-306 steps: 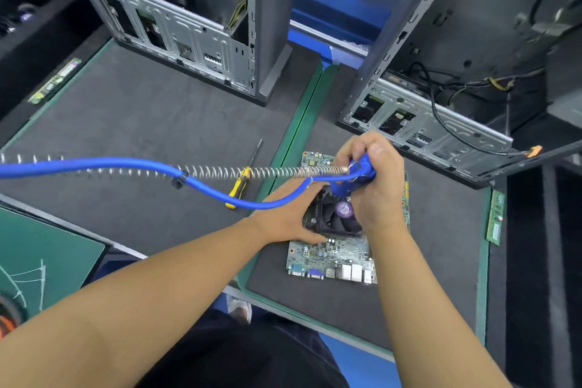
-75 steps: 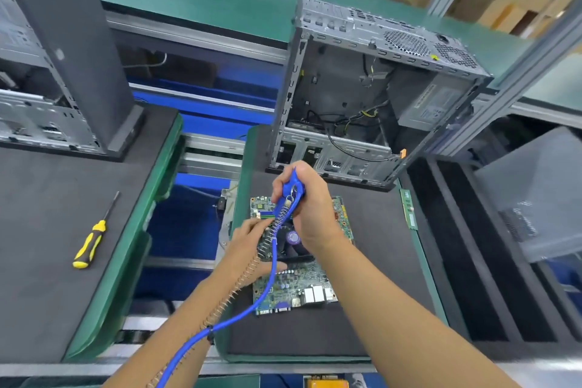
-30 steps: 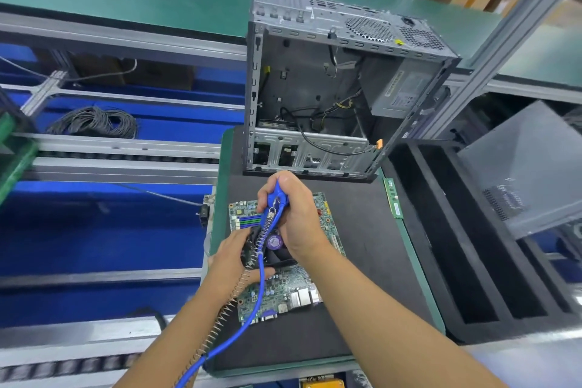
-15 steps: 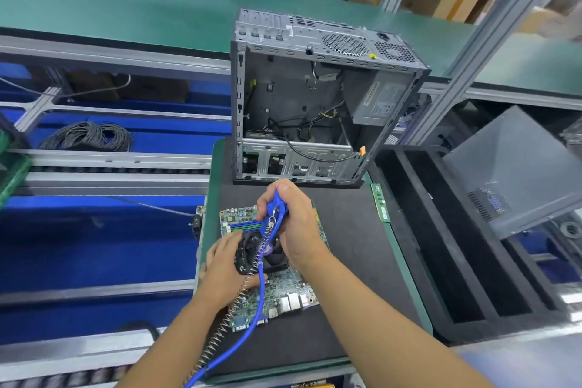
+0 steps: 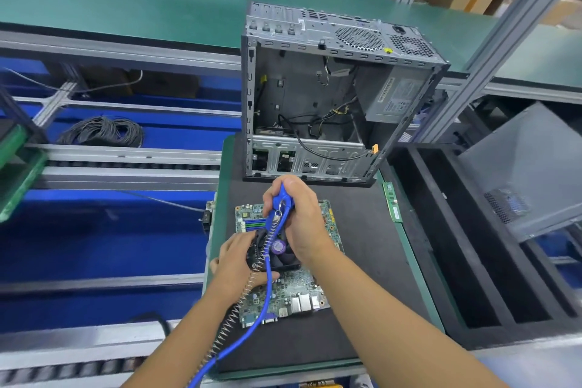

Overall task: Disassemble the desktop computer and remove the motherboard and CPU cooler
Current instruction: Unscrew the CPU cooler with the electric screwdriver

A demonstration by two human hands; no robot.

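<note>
A green motherboard (image 5: 293,296) lies flat on a dark mat (image 5: 362,261). On it sits a black CPU cooler (image 5: 283,257) with a purple hub label. My right hand (image 5: 302,217) grips a blue powered screwdriver (image 5: 280,200) upright over the cooler; its blue hose and steel spring (image 5: 248,302) trail toward me. My left hand (image 5: 237,261) holds the cooler's left side. Behind the board stands the open grey computer case (image 5: 330,98), with loose cables inside.
A green RAM stick (image 5: 392,201) lies at the mat's right edge. Black foam trays (image 5: 456,246) stand to the right, beside a grey side panel (image 5: 532,173). Left is a blue conveyor gap with a coil of black cable (image 5: 102,132). A green belt (image 5: 126,3) runs behind.
The mat with case and board has travelled right along the line; the neighbouring case and yellow screwdriver have left view. Both hands stay on the cooler and screwdriver.
</note>
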